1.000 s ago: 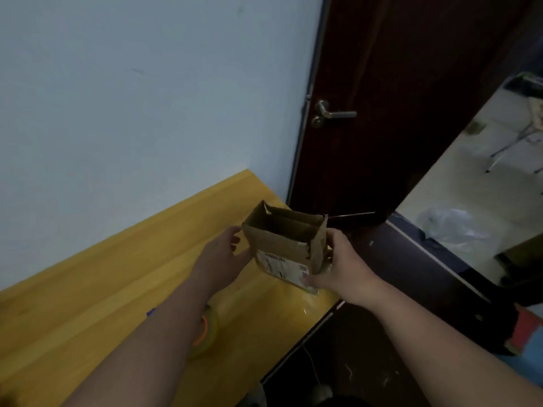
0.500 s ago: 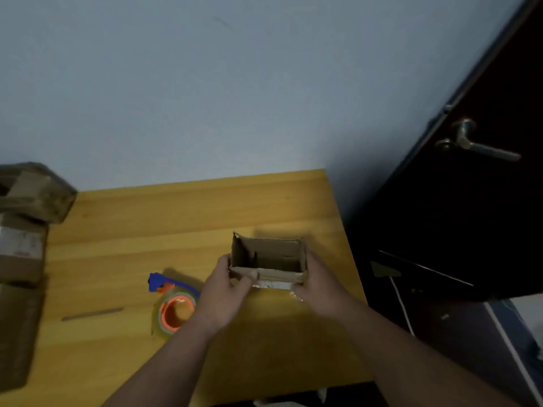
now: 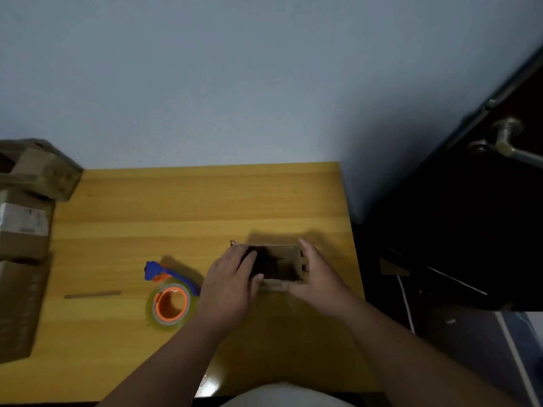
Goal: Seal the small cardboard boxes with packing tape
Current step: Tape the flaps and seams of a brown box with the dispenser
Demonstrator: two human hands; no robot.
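Note:
A small open cardboard box [image 3: 282,264] stands on the wooden table [image 3: 182,207], its top open toward me. My left hand [image 3: 232,283] lies over the box's left side, fingers reaching across its left flap and into the opening. My right hand [image 3: 320,277] holds the right side, thumb along the near wall and fingers up the right wall. A roll of clear packing tape with an orange core [image 3: 172,304] lies flat on the table just left of my left hand, on a blue dispenser [image 3: 155,270].
Several larger cardboard boxes [image 3: 25,224] are stacked at the table's left edge. A thin strip [image 3: 92,295] lies on the table near them. A dark door with a metal handle [image 3: 505,142] stands to the right, past the table's right edge.
The box came from mid-air near the door down onto the table. My view swung left and down. My left hand has moved onto the box's left flap.

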